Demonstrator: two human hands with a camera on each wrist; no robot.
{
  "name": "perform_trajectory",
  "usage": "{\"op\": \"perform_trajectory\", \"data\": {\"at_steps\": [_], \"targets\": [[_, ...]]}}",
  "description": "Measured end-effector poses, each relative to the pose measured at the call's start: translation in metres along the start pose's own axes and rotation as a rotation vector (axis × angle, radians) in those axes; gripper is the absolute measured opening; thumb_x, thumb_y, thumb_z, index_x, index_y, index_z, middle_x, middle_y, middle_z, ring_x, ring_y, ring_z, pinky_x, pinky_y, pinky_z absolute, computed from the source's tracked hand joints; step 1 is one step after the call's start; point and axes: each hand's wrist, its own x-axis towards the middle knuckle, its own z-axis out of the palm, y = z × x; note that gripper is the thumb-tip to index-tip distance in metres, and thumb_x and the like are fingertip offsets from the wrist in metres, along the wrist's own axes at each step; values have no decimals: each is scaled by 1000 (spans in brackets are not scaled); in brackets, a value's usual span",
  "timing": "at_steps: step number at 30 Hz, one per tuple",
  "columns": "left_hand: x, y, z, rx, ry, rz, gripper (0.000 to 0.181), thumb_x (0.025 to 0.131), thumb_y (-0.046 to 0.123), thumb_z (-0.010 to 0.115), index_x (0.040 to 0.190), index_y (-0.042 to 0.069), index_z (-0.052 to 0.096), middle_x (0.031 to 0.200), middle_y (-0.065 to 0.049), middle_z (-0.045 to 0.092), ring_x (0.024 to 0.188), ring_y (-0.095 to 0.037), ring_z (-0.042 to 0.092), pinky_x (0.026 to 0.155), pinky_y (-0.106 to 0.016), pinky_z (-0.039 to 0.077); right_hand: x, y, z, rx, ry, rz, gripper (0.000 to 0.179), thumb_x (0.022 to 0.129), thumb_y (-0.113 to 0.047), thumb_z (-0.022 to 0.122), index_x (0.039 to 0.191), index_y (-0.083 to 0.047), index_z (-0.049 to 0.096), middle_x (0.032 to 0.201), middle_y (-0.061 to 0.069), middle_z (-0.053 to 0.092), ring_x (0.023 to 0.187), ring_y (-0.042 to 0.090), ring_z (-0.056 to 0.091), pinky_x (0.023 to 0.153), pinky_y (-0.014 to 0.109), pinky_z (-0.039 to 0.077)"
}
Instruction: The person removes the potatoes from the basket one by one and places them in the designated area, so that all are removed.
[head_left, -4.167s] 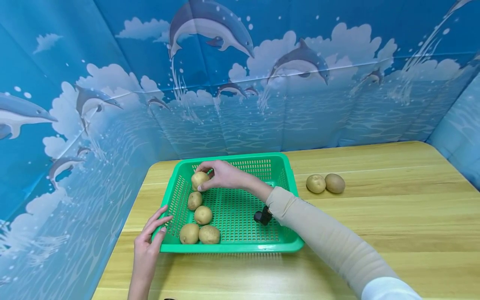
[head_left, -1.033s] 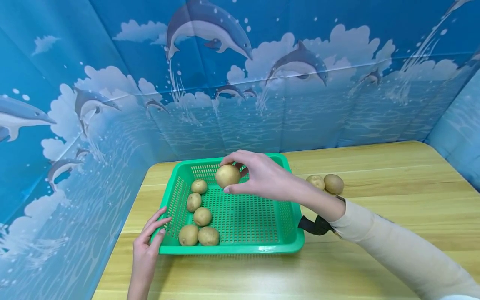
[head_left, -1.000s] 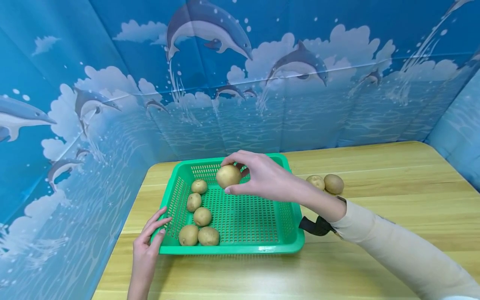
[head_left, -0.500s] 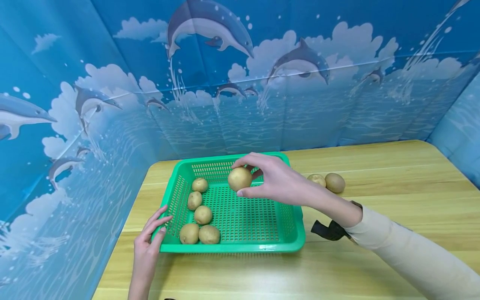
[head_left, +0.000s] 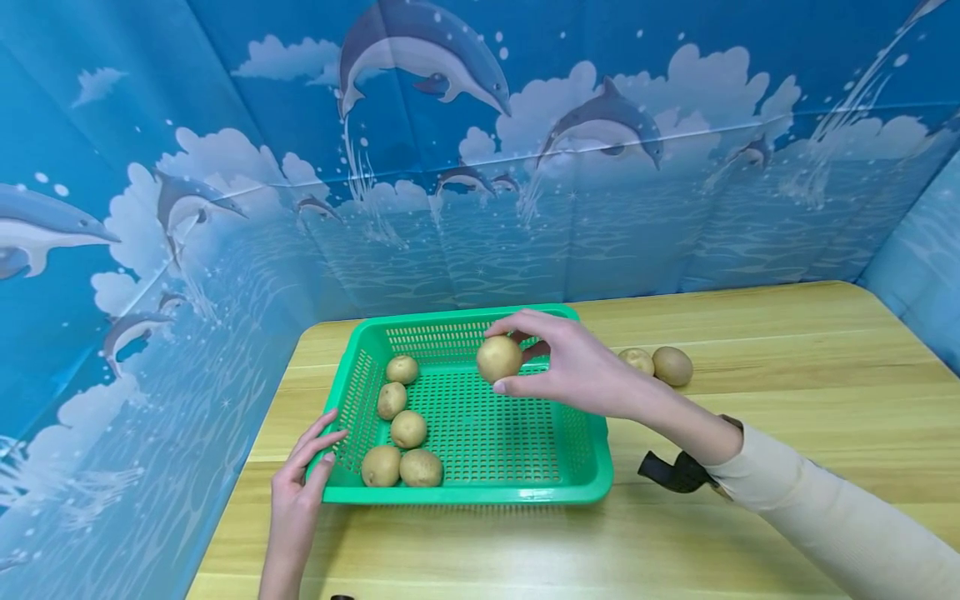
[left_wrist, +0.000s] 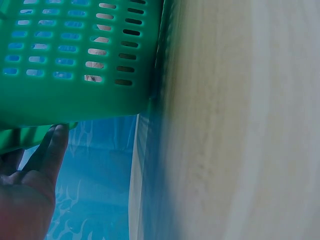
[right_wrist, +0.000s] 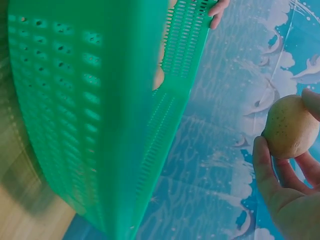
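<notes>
Potato [head_left: 499,359] is seen, in the head view, pinched between the thumb and fingers of the right hand [head_left: 577,362] and held up over the basket [head_left: 468,495]. By the left hand [head_left: 295,496] the basket's left rim is touched, the visible fingers being nearly straight and a little spread over the edge. Along the left side of the basket five more potatoes [head_left: 408,429] are gathered, three in a rough line and two side by side at the near corner. On the table [head_left: 787,358], to the right, a pair of potatoes [head_left: 673,367] is set close together, one partly hidden by the right arm, on which a pale sleeve [head_left: 847,517] is worn. Behind the table is hung a curtain [head_left: 562,242] printed with dolphins.

In the left wrist view, the basket's slotted outer wall is shown close up, and its rim is met by straight left fingertips; the other fingers cannot be made out.

In the right wrist view, the held potato is marked with dark specks and is pinched by thumb and fingertips, apart from the basket; left fingers are glimpsed at the far rim
</notes>
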Motion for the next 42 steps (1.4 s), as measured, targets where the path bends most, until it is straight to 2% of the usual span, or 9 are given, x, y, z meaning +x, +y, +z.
{"op": "perform_trajectory", "data": {"at_steps": [7,16,25,33,38,42], "targets": [[0,0,0,5,-2,-12,28,99,-3,50,120,2,67,146,0,49,141,-16,34,106,-20,32,-8,9,-5,35,48,11,50,82,-29,82,125,-19,61,121,-6,58,104,15,57,86,32,53],[-1,4,1,-4,5,-4,28,98,-5,50,121,0,67,147,-5,49,141,-18,35,104,-19,32,-21,17,-11,61,104,65,49,82,-27,82,126,-21,60,126,-5,56,101,15,60,87,32,52],[-1,4,2,-6,2,4,28,98,-5,50,121,-1,66,147,-5,48,141,-18,35,104,-19,32,-32,29,-18,93,148,45,49,83,-23,81,127,-19,60,128,-4,57,105,15,60,89,34,53],[0,4,1,1,2,3,27,99,-3,50,120,0,67,146,-4,49,141,-18,35,104,-19,33,-49,40,-25,96,189,121,53,83,-22,81,131,-21,58,133,-1,55,107,18,63,90,37,52],[1,2,1,2,-6,-10,27,99,-2,50,121,2,67,146,-1,49,141,-17,34,105,-20,32,-59,43,-31,67,216,164,54,84,-23,81,132,-23,58,133,-2,55,109,20,64,86,33,54],[0,2,1,9,3,-13,27,99,-3,50,120,2,67,146,-1,49,141,-17,35,105,-19,32,-65,50,-33,72,224,143,53,84,-18,80,132,-20,58,130,0,56,108,18,63,87,30,53]]}}
